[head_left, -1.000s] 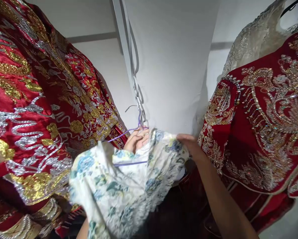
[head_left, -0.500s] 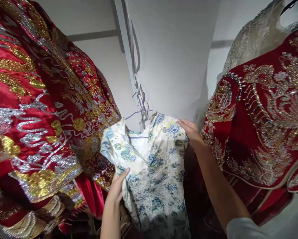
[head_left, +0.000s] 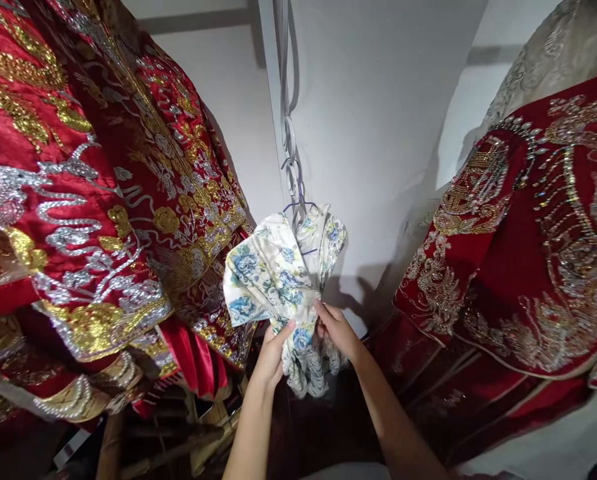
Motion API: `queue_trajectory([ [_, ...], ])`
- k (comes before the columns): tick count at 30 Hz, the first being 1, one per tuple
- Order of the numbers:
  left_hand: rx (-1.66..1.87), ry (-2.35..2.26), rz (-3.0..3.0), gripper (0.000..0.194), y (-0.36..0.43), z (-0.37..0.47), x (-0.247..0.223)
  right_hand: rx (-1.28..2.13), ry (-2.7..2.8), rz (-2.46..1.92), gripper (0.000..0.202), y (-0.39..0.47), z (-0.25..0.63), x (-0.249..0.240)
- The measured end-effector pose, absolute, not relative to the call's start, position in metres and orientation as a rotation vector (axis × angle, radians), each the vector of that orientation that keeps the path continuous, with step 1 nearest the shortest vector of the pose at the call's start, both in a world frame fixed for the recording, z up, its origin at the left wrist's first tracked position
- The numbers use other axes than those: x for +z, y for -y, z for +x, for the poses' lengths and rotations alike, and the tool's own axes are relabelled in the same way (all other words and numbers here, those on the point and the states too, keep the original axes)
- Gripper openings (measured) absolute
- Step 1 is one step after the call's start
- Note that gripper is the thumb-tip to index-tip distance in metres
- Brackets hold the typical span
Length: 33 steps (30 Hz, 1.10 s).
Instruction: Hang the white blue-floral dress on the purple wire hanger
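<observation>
head view: floral garment (head_left: 301, 287), likely light, soft, hangs from purple hanger (head_left: 301, 203); left hand (head_left: 272, 352) and right hand (head_left: 339, 332) pinch its gathered waist, thumbs atop; best grip: 2 smooth side folds.

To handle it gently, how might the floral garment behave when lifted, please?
The floral garment is probably floppy, since it bunches between the left hand and right hand. It might slip on the purple hanger, given its open neckline.
</observation>
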<state>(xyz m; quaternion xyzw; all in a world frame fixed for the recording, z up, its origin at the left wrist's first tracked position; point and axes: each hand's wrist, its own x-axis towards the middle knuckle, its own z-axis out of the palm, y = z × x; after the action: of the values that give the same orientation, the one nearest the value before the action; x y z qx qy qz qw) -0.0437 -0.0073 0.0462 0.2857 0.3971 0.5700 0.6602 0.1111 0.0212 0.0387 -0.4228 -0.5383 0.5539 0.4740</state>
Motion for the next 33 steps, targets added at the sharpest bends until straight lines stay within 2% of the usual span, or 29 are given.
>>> queue_trajectory([
  [5,1.255,-0.885,0.523,0.061,0.009,-0.044,0.042,1.497,1.064,-0.885,0.052,-0.023,0.116,0.038],
  [11,1.21,-0.813,0.407,0.067,0.01,-0.03,0.037,1.431,0.97,-0.825,0.041,-0.022,0.122,0.041],
  [20,1.001,-0.706,0.239,0.034,0.005,-0.02,0.026,1.367,1.153,-0.867,0.04,-0.009,0.139,0.059],
  [27,0.938,-0.618,0.303,0.038,0.004,-0.011,0.024,1.276,1.26,-0.874,0.035,-0.003,0.144,0.069],
  [33,0.966,-0.648,0.369,0.033,0.006,-0.015,0.032,1.205,1.297,-0.96,0.031,-0.004,0.138,0.065],
])
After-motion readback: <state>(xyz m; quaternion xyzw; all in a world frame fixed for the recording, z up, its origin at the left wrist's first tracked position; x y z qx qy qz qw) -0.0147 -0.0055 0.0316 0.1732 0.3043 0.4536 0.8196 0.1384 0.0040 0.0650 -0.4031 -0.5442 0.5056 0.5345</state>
